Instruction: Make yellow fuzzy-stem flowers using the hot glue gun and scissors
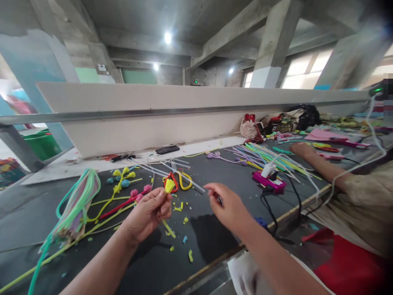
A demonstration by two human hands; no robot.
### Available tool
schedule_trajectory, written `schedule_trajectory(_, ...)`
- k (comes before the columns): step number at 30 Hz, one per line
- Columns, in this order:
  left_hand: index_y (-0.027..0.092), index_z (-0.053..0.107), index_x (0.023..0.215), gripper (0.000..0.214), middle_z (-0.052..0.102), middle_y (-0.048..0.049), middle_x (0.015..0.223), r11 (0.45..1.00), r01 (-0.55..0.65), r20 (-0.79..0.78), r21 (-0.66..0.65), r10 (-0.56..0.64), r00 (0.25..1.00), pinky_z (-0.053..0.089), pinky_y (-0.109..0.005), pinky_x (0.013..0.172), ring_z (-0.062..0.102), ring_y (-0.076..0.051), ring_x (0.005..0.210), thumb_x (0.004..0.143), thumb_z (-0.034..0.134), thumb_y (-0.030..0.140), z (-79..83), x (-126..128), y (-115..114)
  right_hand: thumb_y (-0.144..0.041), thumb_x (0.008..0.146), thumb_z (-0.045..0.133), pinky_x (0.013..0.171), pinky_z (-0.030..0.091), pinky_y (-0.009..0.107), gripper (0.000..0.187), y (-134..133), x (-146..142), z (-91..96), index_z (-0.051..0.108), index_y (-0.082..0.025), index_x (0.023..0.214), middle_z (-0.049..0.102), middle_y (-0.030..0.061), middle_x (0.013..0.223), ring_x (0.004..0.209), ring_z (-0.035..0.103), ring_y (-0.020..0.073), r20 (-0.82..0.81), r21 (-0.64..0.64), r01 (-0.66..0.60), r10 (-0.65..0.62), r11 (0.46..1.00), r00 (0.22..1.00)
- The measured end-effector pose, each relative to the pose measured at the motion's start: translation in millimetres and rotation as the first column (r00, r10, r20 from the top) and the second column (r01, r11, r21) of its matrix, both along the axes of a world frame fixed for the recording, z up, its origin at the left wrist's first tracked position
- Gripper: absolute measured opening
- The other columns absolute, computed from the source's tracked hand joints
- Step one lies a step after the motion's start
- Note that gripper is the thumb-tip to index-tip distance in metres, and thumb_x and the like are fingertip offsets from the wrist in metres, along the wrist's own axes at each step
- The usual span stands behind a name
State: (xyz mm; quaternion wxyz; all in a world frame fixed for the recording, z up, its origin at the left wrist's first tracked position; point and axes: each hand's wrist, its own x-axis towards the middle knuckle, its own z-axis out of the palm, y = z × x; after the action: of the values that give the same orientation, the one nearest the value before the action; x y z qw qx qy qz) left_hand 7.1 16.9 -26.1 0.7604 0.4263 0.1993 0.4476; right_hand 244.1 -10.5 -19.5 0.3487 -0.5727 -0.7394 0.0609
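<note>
I see a yellow bud [169, 185] pinched in my left hand [149, 213]. At its nine o'clock the strand bundle [78, 205] is mint green, pink and lilac. At one o'clock the scissors [178, 182] show one red, one yellow handle. The tabletop [153, 266] is dark grey, flecked yellow and blue.

Bare concrete ceiling [138, 16] with beams and round lamps [167, 37]. A pillar [270, 45] stands beside bright windows [307, 67]. A long pale board [184, 96] with a metal rail [153, 112] backs the dark table [153, 266].

Craft workshop: bare concrete beams [233, 39], long worktable [159, 262], coloured strands [76, 205], co-worker [353, 192] alongside.
</note>
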Motion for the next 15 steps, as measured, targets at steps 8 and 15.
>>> schedule_trajectory(8, 0.012, 0.057, 0.078, 0.011, 0.059, -0.0037, 0.080, 0.995, -0.101, 0.075, 0.008, 0.100, 0.992, 0.034, -0.016, 0.054, 0.039, -0.002, 0.053, 0.082, 0.062, 0.021, 2.9, 3.1, -1.5, -0.009, 0.060, 0.048, 0.092, 0.042, 0.039, 0.068, -21.5, 86.1, -25.1, 0.049, -0.020, 0.127, 0.059, 0.0098, 0.124, 0.113, 0.054, 0.0265, 0.356, -0.245, 0.190, -0.094, 0.951, 0.930)
schedule_trajectory(15, 0.014, 0.053, 0.076, 0.019, 0.060, -0.0009, 0.077, 0.979, -0.185, -0.042, 0.085, 0.189, 0.981, 0.031, -0.017, 0.046, 0.043, -0.002, 0.044, 0.081, 0.062, 0.030, 2.7, 3.1, -0.2, -0.008, 0.060, 0.052, 0.081, 0.047, 0.041, 0.048, -15.2, 74.5, -29.3, 0.058, -0.013, 0.108, 0.067, 0.0154, 0.104, 0.093, 0.063, 0.0311, 0.452, -0.046, 0.316, -0.262, 0.948, 0.853)
